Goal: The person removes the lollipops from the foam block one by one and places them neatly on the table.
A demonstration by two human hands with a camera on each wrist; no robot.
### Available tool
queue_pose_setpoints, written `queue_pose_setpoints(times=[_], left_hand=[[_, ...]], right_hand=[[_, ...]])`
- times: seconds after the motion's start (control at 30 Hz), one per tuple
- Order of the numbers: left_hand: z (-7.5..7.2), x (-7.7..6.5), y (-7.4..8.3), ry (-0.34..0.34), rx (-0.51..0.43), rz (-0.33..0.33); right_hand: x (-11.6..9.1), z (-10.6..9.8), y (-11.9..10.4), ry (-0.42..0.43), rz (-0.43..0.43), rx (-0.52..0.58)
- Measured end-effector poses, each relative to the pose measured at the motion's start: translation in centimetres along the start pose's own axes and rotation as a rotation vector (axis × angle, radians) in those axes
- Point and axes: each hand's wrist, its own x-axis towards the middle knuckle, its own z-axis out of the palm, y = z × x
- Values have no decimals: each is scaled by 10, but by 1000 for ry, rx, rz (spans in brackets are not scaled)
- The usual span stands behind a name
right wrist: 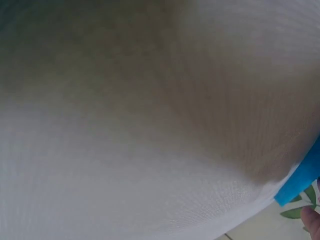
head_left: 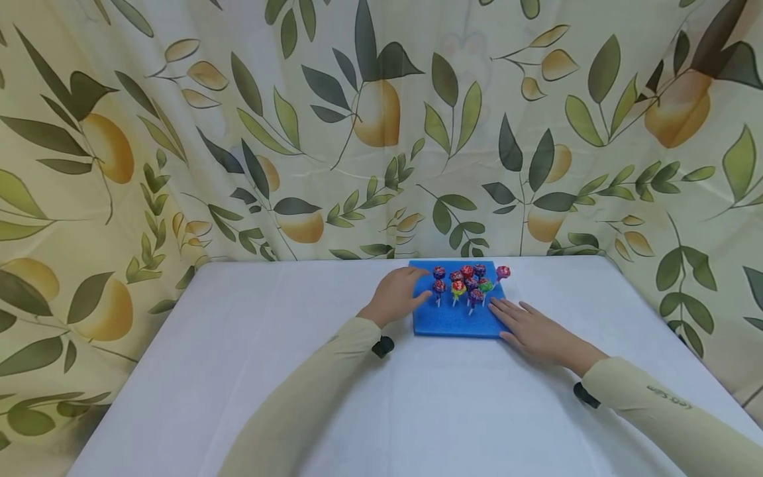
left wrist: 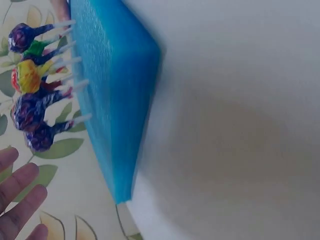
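Observation:
A blue foam board (head_left: pixel 453 324) lies flat toward the far side of the table. Several wrapped lollipops stand upright on their white sticks in it, among them a yellow one (head_left: pixel 457 289), a green one (head_left: pixel 485 285) and a purple one (head_left: pixel 475 296). A pink lollipop (head_left: pixel 503 272) leans outward at the right edge. My left hand (head_left: pixel 395 296) is at the board's left side, fingers extended and spread beside the nearest lollipops, holding nothing. In the left wrist view its fingers (left wrist: pixel 22 200) are apart from the lollipops. My right hand (head_left: pixel 539 331) rests with straight fingers on the board's right edge.
A white cloth (head_left: pixel 286 371) covers the table, whose far edge runs just behind the board. Behind it hangs a curtain (head_left: pixel 381 165) printed with leaves and fruit. Black straps (head_left: pixel 383 346) sit at both wrists.

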Motion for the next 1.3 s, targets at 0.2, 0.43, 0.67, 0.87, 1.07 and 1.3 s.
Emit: queue_pose_setpoints(times=[0.2, 0.43, 0.67, 0.87, 1.07, 1.3], left_hand=[[8, 3, 4, -26, -139, -59], [21, 5, 1, 6, -459, -123], [30, 6, -2, 20, -804, -228], [37, 8, -2, 17, -954, -287], [40, 12, 3, 1, -1034, -361], [46, 13, 10, 10, -1045, -356]], right_hand=[[1, -1, -1, -1, 0, -4], [2, 1, 0, 8, -6, -20], [2, 0, 0, -4, -3, -21], [1, -4, -2, -1, -6, -29], [1, -4, -2, 2, -9, -32], [0, -2, -2, -2, 2, -18]])
